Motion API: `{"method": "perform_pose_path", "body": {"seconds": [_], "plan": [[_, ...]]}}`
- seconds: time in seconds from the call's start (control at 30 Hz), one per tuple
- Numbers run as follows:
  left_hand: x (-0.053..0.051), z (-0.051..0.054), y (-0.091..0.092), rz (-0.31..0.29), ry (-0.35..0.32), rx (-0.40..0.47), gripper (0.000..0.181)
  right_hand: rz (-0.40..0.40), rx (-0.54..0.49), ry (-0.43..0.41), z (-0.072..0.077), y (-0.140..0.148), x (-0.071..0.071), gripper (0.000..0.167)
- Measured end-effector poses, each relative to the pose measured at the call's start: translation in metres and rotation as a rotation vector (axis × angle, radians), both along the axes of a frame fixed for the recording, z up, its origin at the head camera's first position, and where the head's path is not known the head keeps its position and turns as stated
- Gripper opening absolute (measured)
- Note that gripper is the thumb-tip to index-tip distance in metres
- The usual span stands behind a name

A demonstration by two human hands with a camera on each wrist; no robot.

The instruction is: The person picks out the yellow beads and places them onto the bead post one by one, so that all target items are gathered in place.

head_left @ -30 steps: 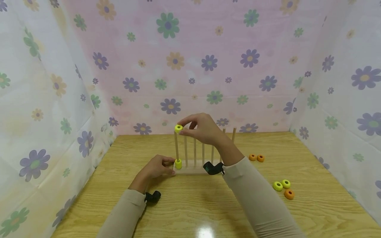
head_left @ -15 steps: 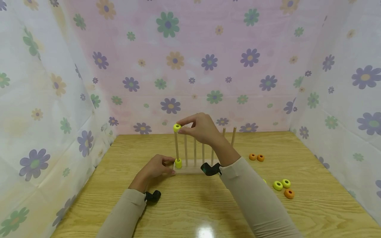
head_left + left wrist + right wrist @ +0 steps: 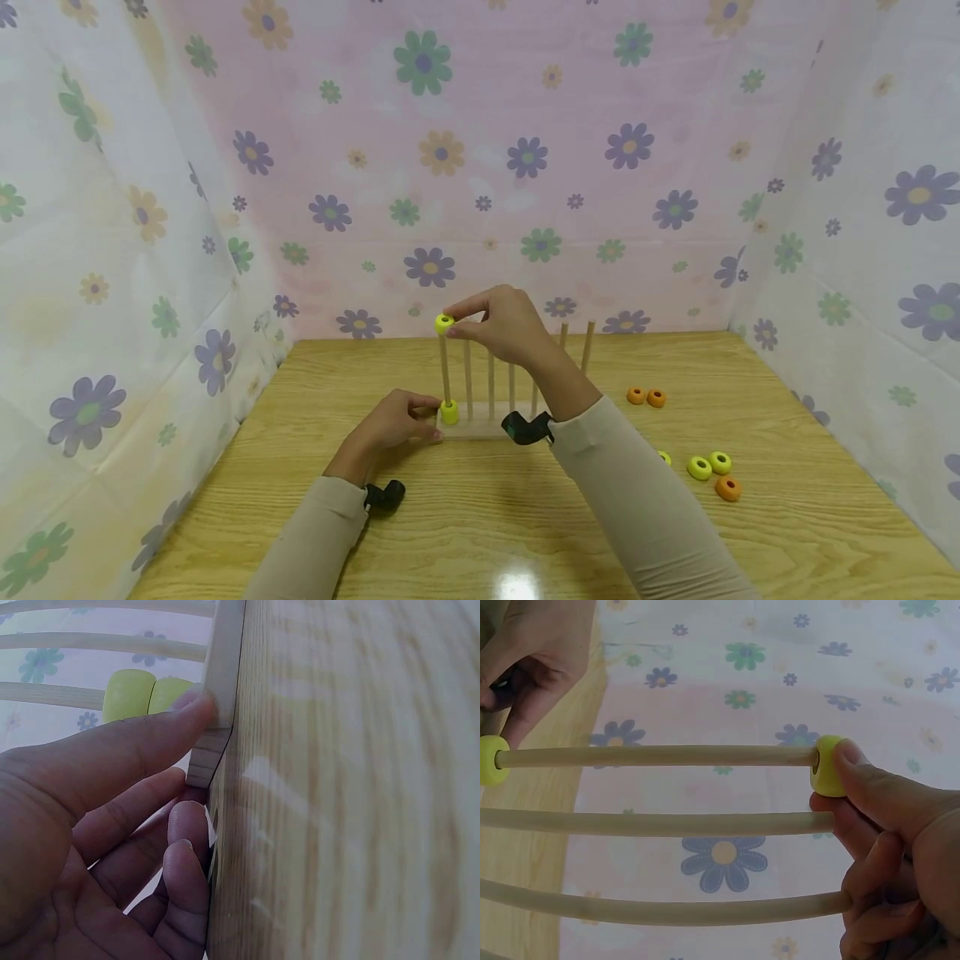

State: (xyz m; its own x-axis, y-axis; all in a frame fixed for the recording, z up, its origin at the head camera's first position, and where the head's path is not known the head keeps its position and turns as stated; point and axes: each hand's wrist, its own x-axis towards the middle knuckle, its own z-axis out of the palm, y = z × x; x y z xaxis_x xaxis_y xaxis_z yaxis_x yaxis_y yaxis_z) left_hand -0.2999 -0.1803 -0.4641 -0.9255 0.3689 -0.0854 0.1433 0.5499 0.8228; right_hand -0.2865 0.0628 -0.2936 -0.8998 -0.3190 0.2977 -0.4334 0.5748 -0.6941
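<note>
Reaching in from near edge: left sleeve (image 3: 307, 542) and right sleeve (image 3: 652, 500), both beige, with a black camera (image 3: 386, 497) at left wrist, another at right. Clamping left end of base (image 3: 480, 430) with left hand (image 3: 393, 419), thumb in front, index behind, other fingers curled alongside; no visible shift over the last second. Pinching held bead (image 3: 445, 324), yellow, between thumb and index of right hand (image 3: 506, 325), at top of leftmost peg (image 3: 446, 371). Just nudged slightly left, now right at peg tip; in right wrist view, touching or just entering the hole, cannot tell how deep. Probably means bead lined up with peg, not yet lowered. Already on same peg, down at base: two lower beads (image 3: 449, 412), yellow, touching. Bare where visible: other pegs (image 3: 491, 383), partly hidden by right hand and arm.

Now the surface (image 3: 420, 550): yellowish wood grain, glare spot at near edge. Lying right of base, near to far: near orange bead (image 3: 728, 488), then two yellow beads (image 3: 699, 467) just beside; part-hidden bead (image 3: 664, 457), yellow, newly showing past right sleeve. Farther back: far orange beads (image 3: 636, 395), two, side by side. Beyond and along both sides: floral cloth (image 3: 480, 108), pinkish behind, whiter at sides, lightly creased.
</note>
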Motion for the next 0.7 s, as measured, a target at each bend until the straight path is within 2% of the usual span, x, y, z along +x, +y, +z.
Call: {"method": "perform_pose_path", "body": {"seconds": [0.47,0.7], "plan": [[0.0006,0.0008,0.0006,0.001,0.002,-0.001,0.056,-0.024,0.010,-0.020,0.0019,-0.0032,0.0011,0.020],[0.0010,0.0008,0.0003,-0.002,-0.002,0.008,0.055,-0.024,-0.029,-0.002,0.0009,-0.0010,-0.0006,0.019]]}}
